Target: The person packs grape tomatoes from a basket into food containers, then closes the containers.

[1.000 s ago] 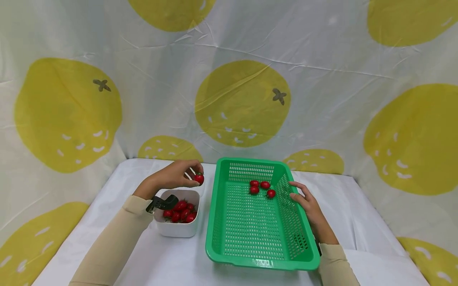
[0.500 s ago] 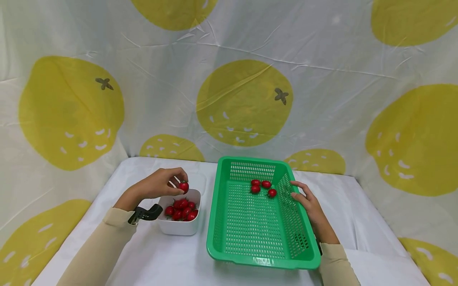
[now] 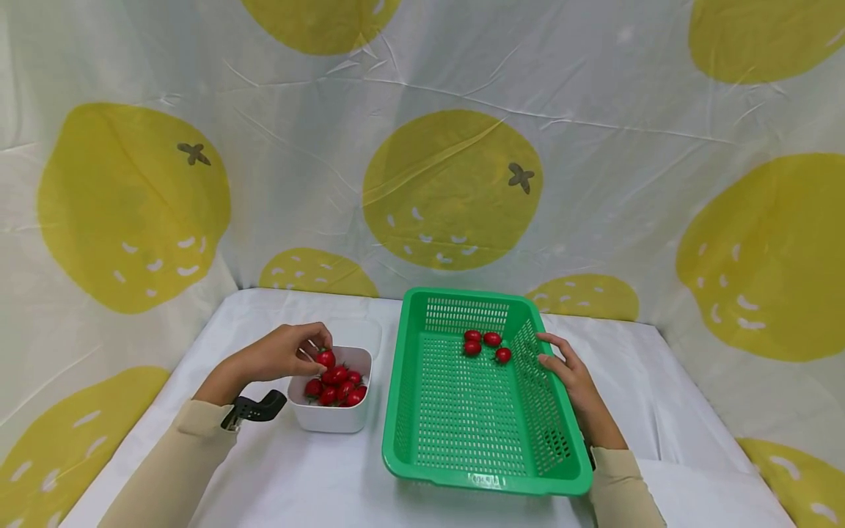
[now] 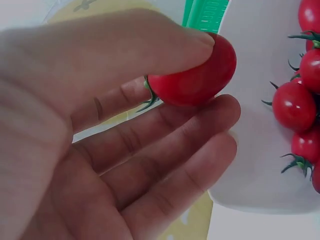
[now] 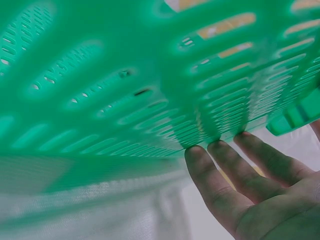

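Note:
My left hand (image 3: 280,355) pinches a cherry tomato (image 4: 205,72) between its thumb and fingers, at the left rim of a white container (image 3: 330,422). Several red tomatoes (image 4: 294,106) with green stems fill that container. On the right, my right hand (image 3: 576,383) holds the side of a green perforated basket (image 3: 462,433), thumb and a finger over its rim. In the right wrist view, fingertips (image 5: 200,152) touch the basket's outside from below. Inside the basket, several tomatoes (image 3: 472,347) lie near the far right corner.
A white cloth (image 3: 251,477) covers the table. Behind the white container lies a flat, pale translucent piece (image 3: 370,334), perhaps a lid. A curtain (image 3: 594,220) printed with yellow fruit encloses the back and sides.
My left hand has moved left and down with the tomato, from between the basket and the white container to the container's left rim. The right hand stays on the basket.

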`<state>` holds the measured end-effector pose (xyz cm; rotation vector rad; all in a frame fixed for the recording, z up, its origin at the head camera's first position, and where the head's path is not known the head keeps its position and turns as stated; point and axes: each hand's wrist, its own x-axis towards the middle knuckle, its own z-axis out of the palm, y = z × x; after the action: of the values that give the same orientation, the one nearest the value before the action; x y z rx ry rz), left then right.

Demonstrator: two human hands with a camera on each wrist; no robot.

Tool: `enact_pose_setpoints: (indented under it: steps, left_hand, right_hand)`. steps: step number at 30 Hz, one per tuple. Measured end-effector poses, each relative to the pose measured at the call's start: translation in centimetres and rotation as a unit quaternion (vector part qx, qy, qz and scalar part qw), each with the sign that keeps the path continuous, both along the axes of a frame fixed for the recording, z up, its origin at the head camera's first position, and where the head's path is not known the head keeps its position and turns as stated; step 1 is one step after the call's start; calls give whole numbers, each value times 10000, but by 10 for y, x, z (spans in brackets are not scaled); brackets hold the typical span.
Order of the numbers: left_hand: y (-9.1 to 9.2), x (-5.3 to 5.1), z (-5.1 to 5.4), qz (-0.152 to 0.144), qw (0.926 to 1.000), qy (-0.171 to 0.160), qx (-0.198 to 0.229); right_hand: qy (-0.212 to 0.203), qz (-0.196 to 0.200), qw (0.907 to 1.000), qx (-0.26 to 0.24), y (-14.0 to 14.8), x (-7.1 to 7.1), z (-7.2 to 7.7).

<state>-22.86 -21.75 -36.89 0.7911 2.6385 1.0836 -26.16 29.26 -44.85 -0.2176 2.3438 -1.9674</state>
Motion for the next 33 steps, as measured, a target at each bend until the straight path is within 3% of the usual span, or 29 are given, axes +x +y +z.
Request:
enact_pose_setpoints:
  steps: [15,25,33]
  left_hand:
    - [-7,9,0,55,9998,-136,168]
    - [-13,12,-7,75,9994,-153,315]
    - [-15,10,-14,125,9979,-390,496]
  right_hand:
    - [-38,44,10000,6,1,-1,1]
    - [-10,33,10000,51,1,-1,-1]
    - [-2,8,10000,80,0,-1,-2]
